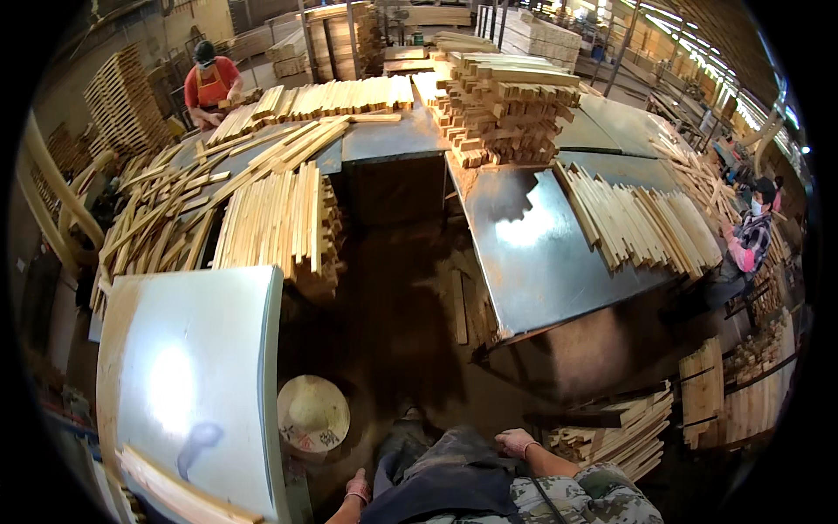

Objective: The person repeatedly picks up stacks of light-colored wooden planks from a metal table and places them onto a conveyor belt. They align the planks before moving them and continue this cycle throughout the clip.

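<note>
Seemingly a pause: the left hand (356, 486) and right hand (517, 443) hang apart, nothing visible in the fingers, though I cannot tell how closed. Wooden strips (185, 494) cross the grey counter (209, 332) at its near-left corner; lifting them would call for a leftward reach.

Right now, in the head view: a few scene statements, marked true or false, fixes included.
1. Both hands are holding wood. False: no wood shows in the left hand or right hand.
2. The pale round object is right of the near-left tabletop. True.
3. The co-worker in red stands at far right. False: that co-worker is at upper left.
4. Wood strips lie at the near end of the near-left tabletop. True.
</note>
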`<action>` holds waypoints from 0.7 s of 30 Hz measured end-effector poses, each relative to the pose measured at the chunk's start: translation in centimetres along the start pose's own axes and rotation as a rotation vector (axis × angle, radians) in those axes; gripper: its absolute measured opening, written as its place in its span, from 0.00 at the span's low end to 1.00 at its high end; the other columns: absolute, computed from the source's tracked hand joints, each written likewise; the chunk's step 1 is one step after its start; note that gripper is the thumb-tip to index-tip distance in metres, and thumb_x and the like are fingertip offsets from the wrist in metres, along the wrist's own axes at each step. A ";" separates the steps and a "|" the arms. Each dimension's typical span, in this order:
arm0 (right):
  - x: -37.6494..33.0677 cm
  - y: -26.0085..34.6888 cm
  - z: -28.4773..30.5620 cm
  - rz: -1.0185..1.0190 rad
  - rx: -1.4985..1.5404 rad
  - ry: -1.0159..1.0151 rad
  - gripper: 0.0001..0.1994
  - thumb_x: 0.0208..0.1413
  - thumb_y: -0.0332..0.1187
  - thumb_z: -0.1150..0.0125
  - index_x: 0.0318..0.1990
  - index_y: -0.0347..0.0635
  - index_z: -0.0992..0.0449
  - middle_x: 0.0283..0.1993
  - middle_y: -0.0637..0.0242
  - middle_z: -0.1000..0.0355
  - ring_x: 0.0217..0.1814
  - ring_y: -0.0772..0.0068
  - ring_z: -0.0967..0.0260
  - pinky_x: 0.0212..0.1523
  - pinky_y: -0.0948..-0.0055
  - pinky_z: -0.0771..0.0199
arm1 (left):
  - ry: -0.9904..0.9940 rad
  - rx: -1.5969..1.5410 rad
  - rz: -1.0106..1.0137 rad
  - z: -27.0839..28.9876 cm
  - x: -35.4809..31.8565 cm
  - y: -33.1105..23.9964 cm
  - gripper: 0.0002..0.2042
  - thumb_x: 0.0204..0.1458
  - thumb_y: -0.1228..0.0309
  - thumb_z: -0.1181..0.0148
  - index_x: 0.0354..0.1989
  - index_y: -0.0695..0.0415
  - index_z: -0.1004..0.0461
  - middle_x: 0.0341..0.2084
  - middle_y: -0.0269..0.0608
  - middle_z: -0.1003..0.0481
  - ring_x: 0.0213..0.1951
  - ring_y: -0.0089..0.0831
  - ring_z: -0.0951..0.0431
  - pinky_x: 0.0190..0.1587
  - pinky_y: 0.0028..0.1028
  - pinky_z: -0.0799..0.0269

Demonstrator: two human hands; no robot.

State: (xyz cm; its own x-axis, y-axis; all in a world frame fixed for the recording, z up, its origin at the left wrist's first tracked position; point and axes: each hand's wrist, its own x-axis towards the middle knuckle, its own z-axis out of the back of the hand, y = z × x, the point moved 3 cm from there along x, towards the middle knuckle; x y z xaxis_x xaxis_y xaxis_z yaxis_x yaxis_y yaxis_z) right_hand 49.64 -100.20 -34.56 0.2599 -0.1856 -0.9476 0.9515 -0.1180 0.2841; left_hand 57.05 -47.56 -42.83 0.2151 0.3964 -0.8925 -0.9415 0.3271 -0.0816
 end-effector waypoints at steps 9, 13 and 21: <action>4.2 16.4 2.4 0.087 0.390 -0.033 0.10 0.68 0.37 0.35 0.38 0.40 0.19 0.32 0.69 0.27 0.27 0.71 0.32 0.25 0.66 0.33 | 0.105 -0.072 -0.272 1.8 4.8 -30.0 0.35 0.65 0.45 0.45 0.70 0.63 0.28 0.64 0.51 0.22 0.60 0.49 0.23 0.64 0.40 0.30; 5.8 23.1 0.6 0.104 0.160 -0.110 0.13 0.68 0.38 0.34 0.48 0.38 0.15 0.38 0.65 0.21 0.33 0.68 0.27 0.34 0.67 0.26 | 0.260 -0.132 -0.606 0.5 3.4 -44.4 0.20 0.66 0.50 0.42 0.47 0.56 0.21 0.40 0.35 0.22 0.37 0.33 0.25 0.39 0.35 0.32; 14.1 34.1 1.0 0.210 -0.339 -0.125 0.23 0.67 0.48 0.38 0.56 0.39 0.15 0.58 0.53 0.17 0.63 0.51 0.21 0.64 0.60 0.25 | 0.523 -0.074 -0.641 -3.7 -6.7 -61.7 0.28 0.67 0.53 0.37 0.67 0.62 0.24 0.59 0.45 0.20 0.60 0.39 0.22 0.62 0.35 0.28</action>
State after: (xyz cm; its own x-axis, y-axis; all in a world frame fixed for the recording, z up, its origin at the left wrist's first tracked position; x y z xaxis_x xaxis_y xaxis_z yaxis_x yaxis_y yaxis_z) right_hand 85.59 -107.81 -38.13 0.4517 -0.2906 -0.8435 0.8858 0.2591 0.3850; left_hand 112.74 -73.62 -33.48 0.5845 -0.3041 -0.7523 -0.6958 0.2891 -0.6575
